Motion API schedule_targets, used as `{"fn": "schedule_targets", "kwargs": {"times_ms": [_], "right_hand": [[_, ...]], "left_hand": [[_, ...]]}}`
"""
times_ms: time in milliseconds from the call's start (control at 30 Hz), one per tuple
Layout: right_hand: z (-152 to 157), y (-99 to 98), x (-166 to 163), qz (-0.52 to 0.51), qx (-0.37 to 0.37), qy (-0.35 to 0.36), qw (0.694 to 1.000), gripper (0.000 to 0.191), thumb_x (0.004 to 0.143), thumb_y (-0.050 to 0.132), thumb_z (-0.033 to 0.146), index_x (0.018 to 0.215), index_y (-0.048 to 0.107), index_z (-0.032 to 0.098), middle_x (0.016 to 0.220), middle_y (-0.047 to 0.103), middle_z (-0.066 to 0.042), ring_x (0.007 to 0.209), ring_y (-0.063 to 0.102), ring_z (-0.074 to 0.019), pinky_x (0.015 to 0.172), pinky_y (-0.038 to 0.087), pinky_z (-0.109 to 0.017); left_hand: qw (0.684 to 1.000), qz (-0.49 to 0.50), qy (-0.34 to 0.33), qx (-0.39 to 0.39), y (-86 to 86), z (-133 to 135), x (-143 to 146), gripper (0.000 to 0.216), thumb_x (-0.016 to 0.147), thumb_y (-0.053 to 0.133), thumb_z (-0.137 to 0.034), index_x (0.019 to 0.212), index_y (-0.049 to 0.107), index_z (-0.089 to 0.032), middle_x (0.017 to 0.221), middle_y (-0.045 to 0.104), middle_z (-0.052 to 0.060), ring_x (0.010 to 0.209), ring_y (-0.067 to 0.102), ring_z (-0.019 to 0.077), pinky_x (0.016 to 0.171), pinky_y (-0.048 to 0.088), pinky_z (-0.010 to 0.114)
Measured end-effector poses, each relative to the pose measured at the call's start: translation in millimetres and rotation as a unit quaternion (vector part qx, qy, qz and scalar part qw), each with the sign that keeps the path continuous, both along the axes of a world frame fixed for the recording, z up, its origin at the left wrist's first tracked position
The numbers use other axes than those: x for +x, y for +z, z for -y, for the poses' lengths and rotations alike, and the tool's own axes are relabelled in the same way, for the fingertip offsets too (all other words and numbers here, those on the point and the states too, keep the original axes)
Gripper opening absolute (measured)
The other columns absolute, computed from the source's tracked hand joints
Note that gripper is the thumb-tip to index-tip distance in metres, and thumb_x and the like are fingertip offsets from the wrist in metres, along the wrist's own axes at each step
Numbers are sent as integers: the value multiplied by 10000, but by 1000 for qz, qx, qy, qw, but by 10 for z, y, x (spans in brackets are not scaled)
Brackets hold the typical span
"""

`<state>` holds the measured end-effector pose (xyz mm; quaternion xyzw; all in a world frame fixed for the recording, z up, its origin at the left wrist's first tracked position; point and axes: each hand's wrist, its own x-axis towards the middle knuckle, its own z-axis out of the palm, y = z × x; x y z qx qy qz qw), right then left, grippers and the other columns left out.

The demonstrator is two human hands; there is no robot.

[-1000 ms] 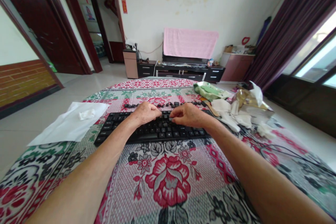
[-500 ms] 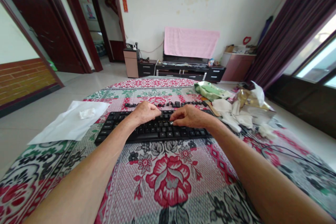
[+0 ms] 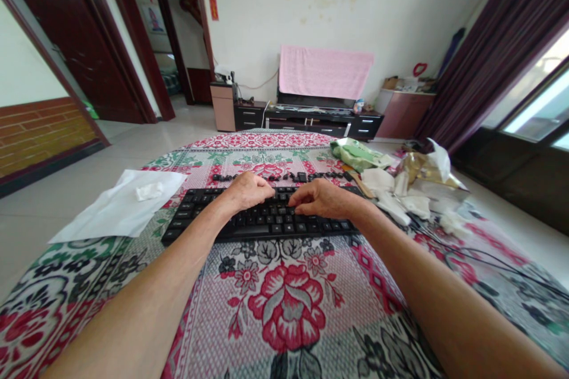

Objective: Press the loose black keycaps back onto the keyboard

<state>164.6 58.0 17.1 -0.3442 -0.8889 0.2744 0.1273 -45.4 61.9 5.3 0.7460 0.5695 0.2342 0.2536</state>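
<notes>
A black keyboard [image 3: 249, 230] lies on the patterned tablecloth, its space bar side toward me. My left hand [image 3: 249, 190] rests over its middle, fingers curled and pressed together near the upper rows; whatever they hold is hidden. Just to the right, my right hand [image 3: 320, 198] is bent over the keys, thumb and fingertips drawn close together at the keyboard's surface. Anything in that pinch is too small to make out. Behind the keyboard runs a row of loose black keycaps [image 3: 302, 177], partly hidden by my left hand.
White paper [image 3: 111, 207] with a crumpled tissue [image 3: 149, 191] lies at left. On the right are a green cloth bag [image 3: 358, 156], white tissues [image 3: 393, 207], a gold tissue box [image 3: 427, 174] and black cables [image 3: 480, 257]. A TV cabinet [image 3: 306, 121] stands beyond the table.
Both hands stay over the keyboard in nearly the same place. The fingers of my right hand shift slightly; a small pale glint at their tips no longer shows. The view moves a little.
</notes>
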Motion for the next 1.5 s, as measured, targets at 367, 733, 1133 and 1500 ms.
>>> {"fn": "schedule_targets", "kwargs": {"times_ms": [367, 733, 1133, 1500], "right_hand": [[30, -11, -43, 8, 19, -23, 1000, 212, 685, 527, 219, 828, 668, 150, 719, 645, -10, 613, 534, -96, 561, 389, -203], [14, -49, -57, 19, 30, -39, 999, 182, 660, 539, 227, 769, 669, 161, 672, 641, -1, 586, 531, -93, 538, 376, -203], [-3, -117, -89, -1, -17, -107, 994, 193, 612, 578, 244, 740, 685, 147, 641, 644, -13, 558, 523, -102, 489, 367, -205], [-27, -101, -45, 23, -10, -71, 997, 234, 686, 521, 290, 778, 699, 170, 679, 658, -4, 604, 545, -112, 559, 408, -219]], "left_hand": [[1000, -2, -4, 2, 8, 5, -1, 273, 616, 487, -363, 635, 661, -155, 512, 561, -9, 484, 467, 105, 478, 333, 219], [1000, -12, 1, -2, 16, 22, 20, 273, 609, 490, -366, 638, 662, -156, 517, 564, -9, 491, 471, 108, 482, 336, 221], [1000, -22, -8, 7, 7, 15, 25, 270, 615, 483, -372, 616, 654, -163, 502, 550, -14, 492, 470, 106, 470, 321, 217], [1000, -20, -7, 3, 4, 15, 14, 274, 622, 483, -373, 653, 663, -170, 519, 572, -10, 504, 489, 115, 490, 347, 222]]}}
